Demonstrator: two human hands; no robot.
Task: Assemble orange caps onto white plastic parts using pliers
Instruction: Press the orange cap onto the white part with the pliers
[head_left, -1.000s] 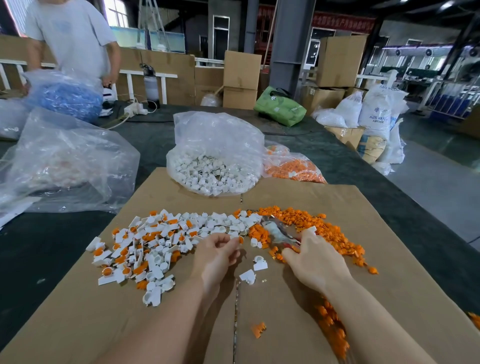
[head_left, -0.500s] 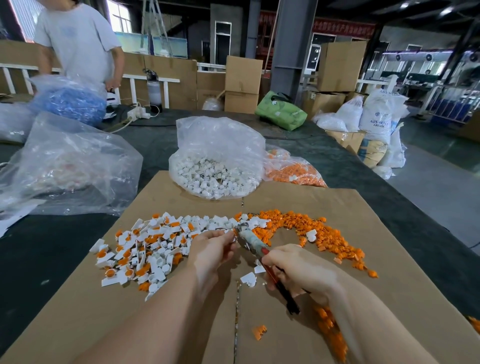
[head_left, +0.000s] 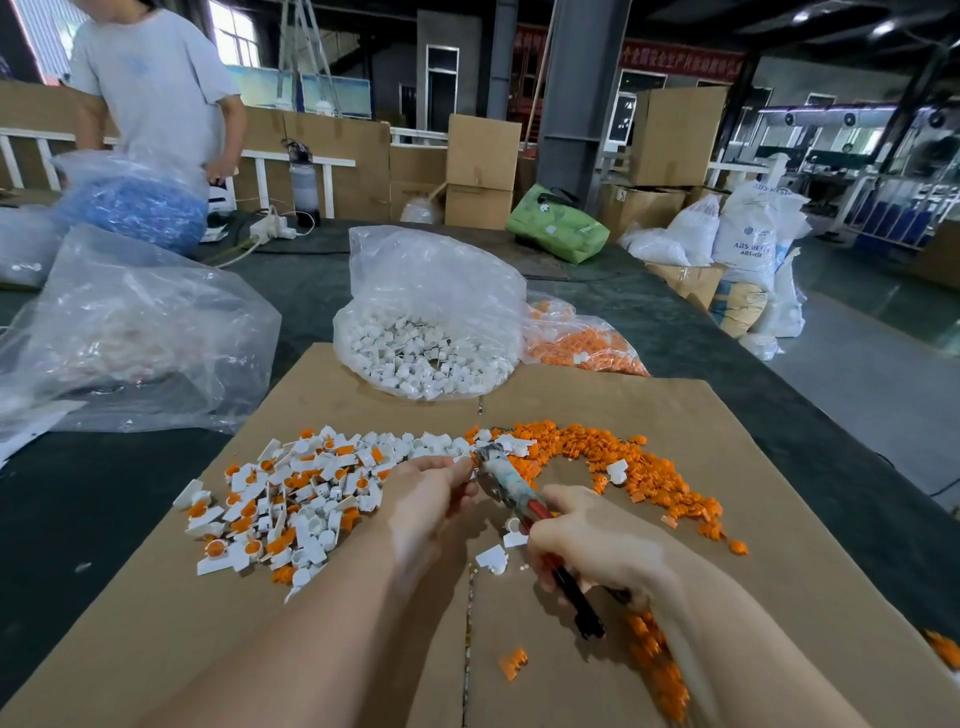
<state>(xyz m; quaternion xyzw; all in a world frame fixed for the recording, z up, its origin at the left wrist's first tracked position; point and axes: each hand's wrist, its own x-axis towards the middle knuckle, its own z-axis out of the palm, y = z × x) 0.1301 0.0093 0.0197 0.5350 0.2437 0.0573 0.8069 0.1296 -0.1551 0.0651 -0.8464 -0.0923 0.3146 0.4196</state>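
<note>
At frame centre, the right hand (head_left: 587, 540) is now gripping the pliers (head_left: 511, 488), picked up a second ago, nose meeting a part pinched in the left hand (head_left: 431, 493). Pressing is beginning. White parts (head_left: 291, 499) are lying left, orange caps (head_left: 639, 467) right, on the bench's cardboard (head_left: 753, 519).

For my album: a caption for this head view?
Right hand grips pliers; left hand holds a part at their tip.
</note>
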